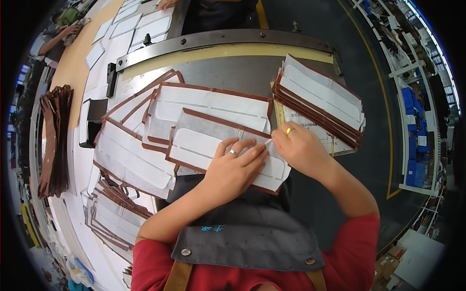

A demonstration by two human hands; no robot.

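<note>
A flat white panel with brown edging [194, 139] lies slanted in front of me, overlapping other panels of the same kind. My left hand [230, 169] rests on it with fingers stretched out, one wearing a silver ring. At the panel's right end, my right hand [302, 149] is closed, thumb and fingertips pinching its edge; the exact grip is partly hidden. Behind it is another brown-edged panel [208, 103], and to the left a further panel [131, 156] sits over the table's near edge. A neat stack of these panels [320, 86] stands at the right.
A long metal bar [218, 38] spans the far side of the metal work surface [228, 72]. A dark block [93, 122] and a bundle of brown strips [56, 140] lie left. Other people work at the far left and far side. Shelving with blue bins [412, 131] stands right.
</note>
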